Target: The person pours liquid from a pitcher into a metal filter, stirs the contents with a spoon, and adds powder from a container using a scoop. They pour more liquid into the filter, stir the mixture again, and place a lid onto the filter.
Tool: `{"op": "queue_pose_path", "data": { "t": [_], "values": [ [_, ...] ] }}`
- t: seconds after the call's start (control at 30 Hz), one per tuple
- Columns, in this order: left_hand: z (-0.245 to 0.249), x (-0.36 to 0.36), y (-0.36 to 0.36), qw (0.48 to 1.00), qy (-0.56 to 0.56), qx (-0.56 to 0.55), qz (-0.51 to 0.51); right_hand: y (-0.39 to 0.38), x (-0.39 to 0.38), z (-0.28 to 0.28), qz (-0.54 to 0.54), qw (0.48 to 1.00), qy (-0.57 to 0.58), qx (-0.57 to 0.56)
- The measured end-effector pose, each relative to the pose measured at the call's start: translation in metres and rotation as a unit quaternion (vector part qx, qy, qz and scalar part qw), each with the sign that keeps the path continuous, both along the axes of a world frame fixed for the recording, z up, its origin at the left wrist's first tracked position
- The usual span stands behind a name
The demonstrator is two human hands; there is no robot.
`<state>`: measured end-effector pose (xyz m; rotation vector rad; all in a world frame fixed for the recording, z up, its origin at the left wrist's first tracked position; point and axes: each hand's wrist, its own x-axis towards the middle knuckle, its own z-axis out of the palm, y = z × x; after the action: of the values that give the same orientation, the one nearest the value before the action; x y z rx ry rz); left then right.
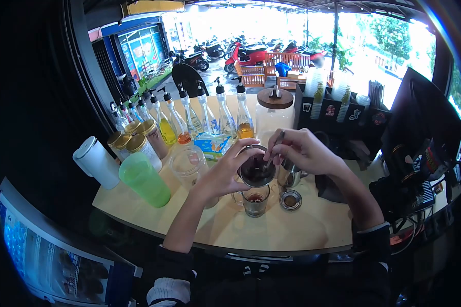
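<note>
My left hand [225,171] is wrapped round a round cup with a dark inside [255,176], held above the table. In my right hand [305,151] is a thin spoon [269,162], pinched near its top, its lower end inside the cup. What the cup contains is too dark to make out. Just below stands a clear glass mug [255,206] with a little brown liquid in it. To its right lies a small round metal dish [290,200] with something brown in the middle. A metal jug [291,179] stands behind the dish, partly covered by my right hand.
Pump bottles [205,115] of syrup line the back. Gold-lidded jars [138,146], a white jug [96,162], a green pitcher [144,180] and a clear jar [187,166] stand left. A wooden-lidded jar [275,115], a cup rack [333,110] and a dark screen [412,110] are behind and right.
</note>
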<state>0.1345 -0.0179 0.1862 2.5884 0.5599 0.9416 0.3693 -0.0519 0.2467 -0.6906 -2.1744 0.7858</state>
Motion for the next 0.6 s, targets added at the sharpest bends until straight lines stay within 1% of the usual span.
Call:
{"op": "queue_pose_path", "data": {
  "t": [0.13,0.2,0.27,0.33,0.47,0.53,0.6],
  "values": [
    [0.0,0.001,-0.002,1.0,-0.008,0.008,-0.002,0.0,0.0,0.003,-0.01,1.0,-0.01,0.019],
    [-0.002,0.003,-0.002,1.0,-0.006,0.013,0.0,0.001,-0.003,-0.004,0.003,0.996,-0.069,0.064],
    [-0.002,0.004,-0.003,1.0,-0.003,0.019,0.004,-0.001,-0.004,-0.006,0.001,0.998,-0.045,0.045],
    [-0.001,0.003,-0.004,1.0,-0.012,0.007,0.002,-0.002,-0.004,-0.008,-0.038,0.999,0.025,-0.008],
    [-0.006,0.003,0.0,1.0,-0.019,0.01,0.007,-0.002,-0.011,-0.027,-0.045,0.997,0.067,-0.002],
    [-0.006,0.002,0.0,1.0,-0.022,0.004,0.006,-0.002,-0.013,-0.033,-0.065,0.991,0.109,-0.032],
    [-0.007,0.001,0.0,1.0,-0.017,0.003,0.007,-0.003,-0.01,-0.032,-0.073,0.992,0.1,-0.026]
  ]
}}
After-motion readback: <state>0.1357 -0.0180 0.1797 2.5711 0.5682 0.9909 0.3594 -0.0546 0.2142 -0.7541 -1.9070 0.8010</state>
